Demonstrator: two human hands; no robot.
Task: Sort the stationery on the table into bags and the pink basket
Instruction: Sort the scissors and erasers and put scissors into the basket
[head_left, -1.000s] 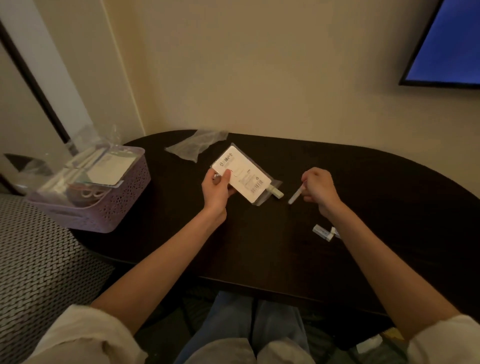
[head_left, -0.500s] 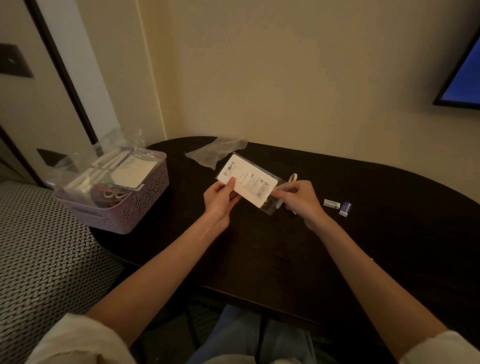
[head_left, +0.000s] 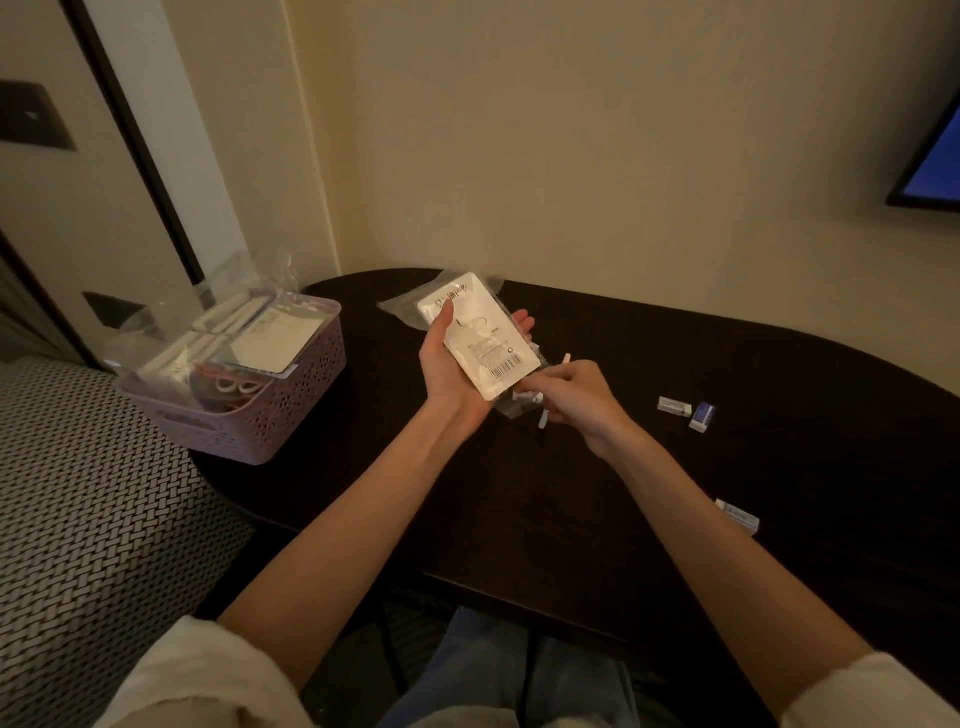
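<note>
Left hand (head_left: 448, 371) grips a clear bag (head_left: 480, 338) with a white card inside, held above the table (head_left: 727, 467) near its far edge, mouth turned toward the right hand (head_left: 576, 402). Right hand pinches a thin white stick (head_left: 544, 419) at the bag's mouth; whether it also holds the bag's lip cannot be told. Judged step: feeding the stick into the bag. To do it well, keep the mouth open, align the stick with the card's long side and slide it fully in. Three erasers (head_left: 674, 406) wait toward the right edge. Basket (head_left: 291, 405) sits at the left end, already loaded.
</note>
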